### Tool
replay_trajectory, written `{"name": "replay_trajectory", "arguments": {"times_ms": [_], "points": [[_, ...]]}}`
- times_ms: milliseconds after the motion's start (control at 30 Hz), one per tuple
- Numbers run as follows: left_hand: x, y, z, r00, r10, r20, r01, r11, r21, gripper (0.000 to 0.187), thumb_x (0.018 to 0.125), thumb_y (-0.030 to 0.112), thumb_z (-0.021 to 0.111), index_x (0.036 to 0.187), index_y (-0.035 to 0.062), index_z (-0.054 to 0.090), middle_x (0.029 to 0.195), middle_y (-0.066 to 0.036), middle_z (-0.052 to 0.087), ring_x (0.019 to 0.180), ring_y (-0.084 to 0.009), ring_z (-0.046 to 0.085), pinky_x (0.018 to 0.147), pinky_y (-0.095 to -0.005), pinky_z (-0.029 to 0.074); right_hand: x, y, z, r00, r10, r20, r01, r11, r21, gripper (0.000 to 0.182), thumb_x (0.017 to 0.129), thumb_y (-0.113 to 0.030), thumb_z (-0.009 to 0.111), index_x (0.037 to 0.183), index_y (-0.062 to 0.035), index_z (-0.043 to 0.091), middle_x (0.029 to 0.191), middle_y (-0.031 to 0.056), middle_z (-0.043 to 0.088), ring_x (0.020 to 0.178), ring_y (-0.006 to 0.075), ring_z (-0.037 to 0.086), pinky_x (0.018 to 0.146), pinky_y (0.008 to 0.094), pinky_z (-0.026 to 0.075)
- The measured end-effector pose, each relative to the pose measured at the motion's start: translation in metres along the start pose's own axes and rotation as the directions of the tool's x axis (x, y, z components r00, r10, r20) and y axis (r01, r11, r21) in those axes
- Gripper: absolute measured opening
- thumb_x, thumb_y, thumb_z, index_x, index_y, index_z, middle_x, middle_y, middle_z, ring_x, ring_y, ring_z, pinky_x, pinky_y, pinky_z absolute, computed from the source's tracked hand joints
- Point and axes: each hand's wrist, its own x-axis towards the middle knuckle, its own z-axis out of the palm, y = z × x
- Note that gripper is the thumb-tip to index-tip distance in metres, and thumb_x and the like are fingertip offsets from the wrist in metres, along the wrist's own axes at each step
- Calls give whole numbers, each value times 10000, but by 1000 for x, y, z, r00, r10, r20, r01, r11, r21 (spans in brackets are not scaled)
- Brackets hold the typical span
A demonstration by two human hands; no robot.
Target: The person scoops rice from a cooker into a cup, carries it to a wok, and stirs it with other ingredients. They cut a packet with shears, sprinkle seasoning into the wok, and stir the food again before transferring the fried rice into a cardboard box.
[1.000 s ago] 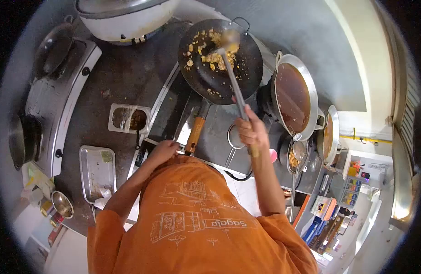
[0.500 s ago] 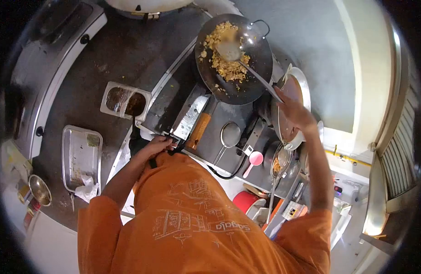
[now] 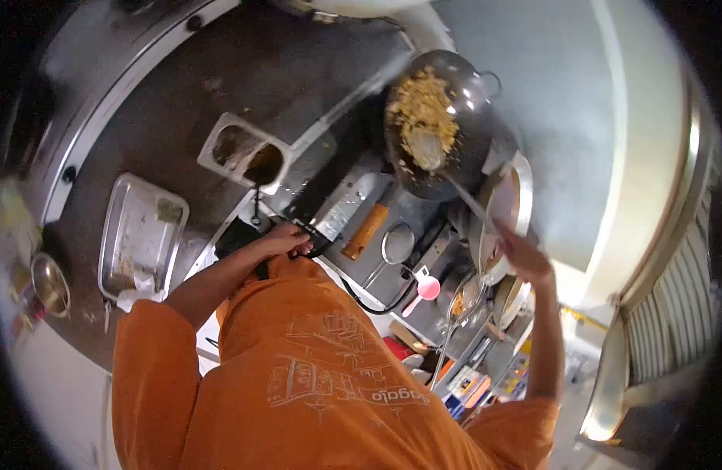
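Observation:
A black wok (image 3: 435, 125) holds yellow fried rice (image 3: 420, 106) on the stove, its orange handle (image 3: 366, 231) pointing toward me. My right hand (image 3: 521, 258) grips the long metal ladle (image 3: 447, 168), whose bowl rests in the rice. My left hand (image 3: 286, 239) rests on a black knob or lever at the stove's front edge (image 3: 322, 243), fingers curled over it. My orange shirt fills the lower frame.
A steel pot of brown liquid (image 3: 506, 211) stands right of the wok. A strainer (image 3: 396, 247) and pink scoop (image 3: 425, 290) lie near the stove. A two-part sauce container (image 3: 247, 153), a metal tray (image 3: 138, 235) and a small bowl (image 3: 48, 286) sit on the left counter.
The view has swung left and tilted, shifting everything rightward. My right hand has drawn back along the ladle, away from the wok. My left hand stays at the stove's front edge.

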Motion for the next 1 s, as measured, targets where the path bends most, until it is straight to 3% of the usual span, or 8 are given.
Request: {"name": "replay_trajectory", "arguments": {"times_ms": [133, 233, 300, 433, 467, 600, 800, 1000], "points": [[-22, 23, 2, 990, 137, -15, -131, 971, 199, 266, 986, 244, 574, 981, -12, 646, 873, -79, 725, 733, -139, 695, 578, -302, 519, 73, 40, 47, 936, -184, -299, 168, 983, -78, 469, 1012, -244, 468, 1466, -147, 400, 1259, 246, 588, 1034, 398, 607, 862, 434, 502], [-27, 25, 10, 988, 144, -54, -128, 964, 232, 278, 961, 246, 605, 893, -18, 656, 817, -90, 715, 724, -151, 703, 592, -322, 526, 36, -16, -31, 960, -198, -195, 168, 972, -162, 452, 1006, -215, 464, 1443, -103, 432, 1344, 228, 536, 810, 372, 651, 768, 435, 510], [-25, 19, 13, 970, 167, -176, -116, 956, 268, 300, 942, 248, 626, 835, -31, 639, 779, -100, 694, 707, -168, 709, 604, -335, 531, 23, 34, -47, 915, -379, -141, 353, 918, -181, 479, 1027, -241, 461, 1492, -156, 386, 561, 71, 541, 300, 129, 357, 305, 322, 320], [-25, 10, 13, 944, 287, -161, -261, 951, 164, 306, 927, 228, 651, 796, -41, 586, 712, -117, 640, 665, -178, 693, 604, -349, 537, -4, -26, -18, 956, 265, 127, -267, 964, 2, 478, 1032, -234, 464, 1498, -165, 380, 491, -38, 434, 309, 69, 345, 292, 273, 311], [-23, 8, 13, 945, 286, -160, -269, 956, 120, 290, 920, 201, 662, 801, -50, 579, 705, -113, 625, 672, -180, 687, 596, -343, 532, -2, -65, -8, 950, 235, 208, -288, 916, 280, 483, 1031, -211, 464, 1502, -163, 369, 497, -47, 407, 313, 60, 341, 288, 261, 316], [-35, 12, 10, 930, 319, -183, -304, 947, 108, 298, 928, 250, 608, 896, -45, 638, 733, -112, 675, 654, -173, 679, 615, -346, 526, 44, -39, -5, 979, 94, -182, -68, 987, 144, 500, 1029, -253, 466, 1513, -203, 348, 495, -60, 364, 328, 49, 333, 278, 244, 300], [-51, 37, -1, 970, 211, -123, -173, 949, 262, 365, 949, 324, 571, 843, -19, 635, 672, -114, 644, 635, -203, 666, 632, -367, 522, -25, -64, -97, 868, 447, 217, -417, 893, -172, 490, 1019, -266, 502, 1495, -283, 382, 491, -23, 386, 344, 67, 335, 313, 255, 312], [-69, 38, -10, 889, 384, -248, -191, 805, 562, 400, 970, 389, 529, 870, 14, 627, 772, -157, 651, 725, -297, 664, 683, -442, 501, -22, -64, -13, 925, 247, 287, -347, 858, 380, 479, 1019, -351, 512, 1477, -242, 422, 557, -73, 350, 422, 40, 318, 360, 233, 265]]}}
